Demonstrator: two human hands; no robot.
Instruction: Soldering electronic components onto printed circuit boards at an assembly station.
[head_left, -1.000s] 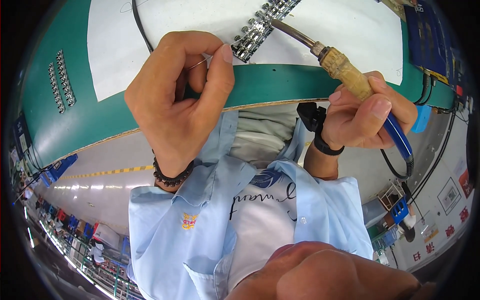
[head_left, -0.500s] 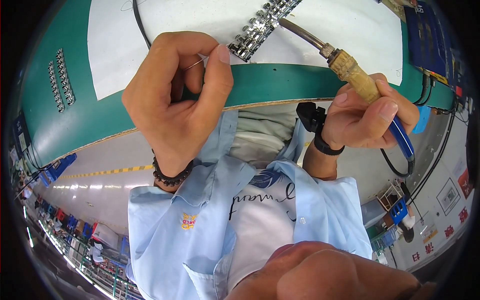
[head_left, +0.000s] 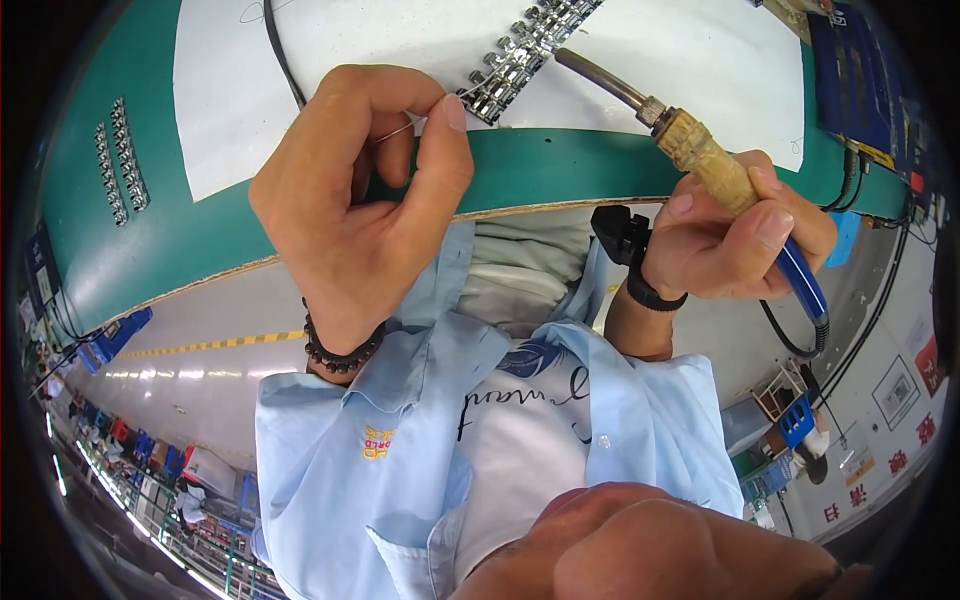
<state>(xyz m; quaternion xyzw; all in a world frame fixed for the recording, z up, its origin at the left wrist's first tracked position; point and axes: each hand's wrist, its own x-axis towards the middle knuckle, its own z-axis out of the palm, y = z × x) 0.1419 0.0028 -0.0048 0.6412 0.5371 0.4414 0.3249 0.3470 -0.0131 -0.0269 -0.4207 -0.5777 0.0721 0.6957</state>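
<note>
Between the thumb and forefinger of my left hand (head_left: 370, 190) is a thin silvery wire (head_left: 400, 130), which looks like solder. Its free end reaches the near end of a row of shiny metal parts (head_left: 510, 70), lying slantwise on white paper (head_left: 240, 110). My right hand (head_left: 735, 225) grips a soldering iron (head_left: 715, 165) with a tan and blue handle. The iron's metal tip points up and left, close to the right side of the row; whether it touches cannot be made out.
Two shorter strips of similar metal parts (head_left: 122, 155) lie on the green tabletop (head_left: 75, 250) at the left. A dark cable (head_left: 280, 55) crosses the paper behind my left hand. A dark blue box (head_left: 855, 80) with cables stands at the right edge of the table.
My left hand has shifted slightly right, and the wire now stretches visibly past my fingertips to the metal row. The iron has moved a little left and down.
</note>
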